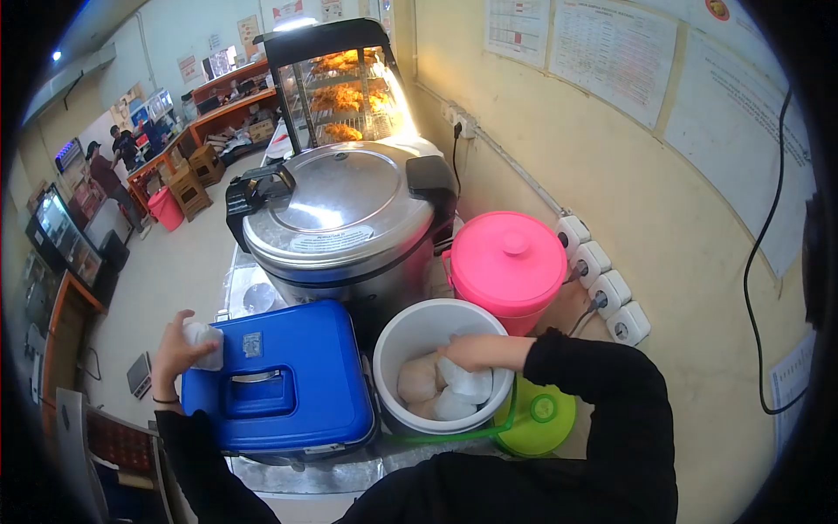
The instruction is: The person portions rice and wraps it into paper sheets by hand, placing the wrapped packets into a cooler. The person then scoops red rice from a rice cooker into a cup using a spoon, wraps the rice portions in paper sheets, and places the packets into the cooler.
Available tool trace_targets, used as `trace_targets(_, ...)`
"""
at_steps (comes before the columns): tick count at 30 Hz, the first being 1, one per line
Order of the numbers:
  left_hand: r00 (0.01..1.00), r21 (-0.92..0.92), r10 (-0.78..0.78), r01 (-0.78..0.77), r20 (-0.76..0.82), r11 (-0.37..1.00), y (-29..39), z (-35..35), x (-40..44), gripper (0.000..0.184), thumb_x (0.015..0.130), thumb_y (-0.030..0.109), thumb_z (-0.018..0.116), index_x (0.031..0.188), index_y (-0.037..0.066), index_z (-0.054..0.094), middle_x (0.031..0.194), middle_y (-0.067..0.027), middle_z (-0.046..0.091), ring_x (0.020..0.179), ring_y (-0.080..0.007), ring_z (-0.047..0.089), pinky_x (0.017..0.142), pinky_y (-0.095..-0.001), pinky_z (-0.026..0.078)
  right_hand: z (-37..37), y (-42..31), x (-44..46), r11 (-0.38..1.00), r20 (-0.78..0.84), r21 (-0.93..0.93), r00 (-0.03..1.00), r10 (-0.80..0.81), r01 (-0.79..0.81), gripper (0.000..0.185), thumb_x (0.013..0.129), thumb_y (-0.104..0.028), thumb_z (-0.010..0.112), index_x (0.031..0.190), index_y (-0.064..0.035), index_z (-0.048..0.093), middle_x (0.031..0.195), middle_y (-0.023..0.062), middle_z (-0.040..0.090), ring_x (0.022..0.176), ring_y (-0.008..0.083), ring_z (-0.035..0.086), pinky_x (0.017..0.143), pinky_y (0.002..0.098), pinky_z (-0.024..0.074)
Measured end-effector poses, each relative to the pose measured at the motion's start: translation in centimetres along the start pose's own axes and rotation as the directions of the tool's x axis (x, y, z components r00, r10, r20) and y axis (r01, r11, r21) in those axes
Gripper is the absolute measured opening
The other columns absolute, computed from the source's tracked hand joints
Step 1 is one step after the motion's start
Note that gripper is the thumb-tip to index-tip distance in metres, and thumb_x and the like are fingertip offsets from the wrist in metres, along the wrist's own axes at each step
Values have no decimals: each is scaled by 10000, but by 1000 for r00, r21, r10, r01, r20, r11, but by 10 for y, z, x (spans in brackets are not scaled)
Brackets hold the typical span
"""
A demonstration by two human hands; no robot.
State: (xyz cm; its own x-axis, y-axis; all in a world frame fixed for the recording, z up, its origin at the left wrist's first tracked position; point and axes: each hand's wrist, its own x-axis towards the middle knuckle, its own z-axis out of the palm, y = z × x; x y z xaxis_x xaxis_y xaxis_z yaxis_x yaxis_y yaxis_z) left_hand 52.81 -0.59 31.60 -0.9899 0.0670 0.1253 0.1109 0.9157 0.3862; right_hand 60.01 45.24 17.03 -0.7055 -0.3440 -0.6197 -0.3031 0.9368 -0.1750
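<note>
My left hand (177, 351) grips a white wrapped packet (204, 346) at the back left corner of the blue cooler box (327, 384), with the thumb and fingers around its sides. The cooler's lid is closed. To its right stands a white bucket (384, 358) with several similar pale packets (421, 381) inside. My right hand (476, 352) reaches into this bucket, its fingers bent over a white packet (465, 382); the fingertips are partly hidden.
Behind the cooler is a large steel rice cooker (340, 210), with a lit display case (340, 96) of fried food beyond. A pink lidded bucket (506, 262) and a green lid (539, 419) flank the white bucket. Wall sockets (608, 293) line the right. Two people (106, 175) stand far left.
</note>
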Motion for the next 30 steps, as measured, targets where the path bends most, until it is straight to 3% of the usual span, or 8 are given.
trace_targets(3,997,-235,60,-48,46,971,12,10,-10,717,525,245,793,1119,49,443,928,-164,538,879,-273,548,767,-355,453,-54,-24,-47,984,-119,-125,982,-144,129,566,756,-233,595,1255,-81,374,997,178,540,967,307,540,776,419,444)
trace_targets(6,985,-636,134,-33,111,771,96,10,-45,774,500,200,803,1155,68,413,854,-91,508,820,-210,560,733,-313,461,-102,-55,-90,797,-461,316,818,-345,514,626,744,-302,627,1227,-17,349,1115,212,466,1042,316,481,855,379,400)
trace_targets(7,980,-624,191,-110,64,773,127,15,-60,833,489,206,810,1193,70,386,870,-69,484,832,-192,552,726,-303,460,-112,-73,-102,626,-599,499,760,-251,600,655,731,-319,651,1215,-2,345,1148,206,443,1075,302,453,884,354,378)
trace_targets(10,897,-379,378,-441,-230,814,192,45,-100,939,440,204,809,1231,22,337,961,-123,389,938,-260,420,836,-366,367,-111,-103,-105,474,-489,649,804,-340,595,722,696,-359,683,1214,4,335,1166,192,427,1085,248,437,874,336,372)
trace_targets(13,848,-446,375,-519,-374,729,206,90,-113,1036,466,211,823,1286,17,220,1072,-116,340,980,-230,411,862,-341,371,-98,-104,-100,522,-628,438,664,-405,732,744,663,-357,709,1204,3,347,1155,185,443,1056,244,457,872,333,373)
trace_targets(16,878,-665,400,-464,-261,585,211,122,-124,1104,456,261,843,1302,13,179,1175,-150,296,1084,-267,366,918,-352,332,-95,-74,-96,664,-460,493,816,-349,562,722,611,-293,744,1163,-4,379,1026,149,506,961,249,509,823,333,405)
trace_targets(20,877,-437,448,-476,-174,763,208,118,-129,1040,509,268,823,1305,34,196,1323,-174,201,1208,-317,283,972,-388,278,-57,-34,-62,695,-31,700,979,-200,164,707,587,-288,747,1142,-16,404,1002,167,531,920,262,532,772,333,429)
trace_targets(30,919,-754,226,-394,-323,526,200,120,-124,689,654,147,728,1226,64,353,1262,-107,339,1088,-244,439,917,-386,341,1,-53,8,953,212,46,929,-303,300,681,678,-372,669,1203,-40,389,1121,204,494,1045,335,478,858,380,374)
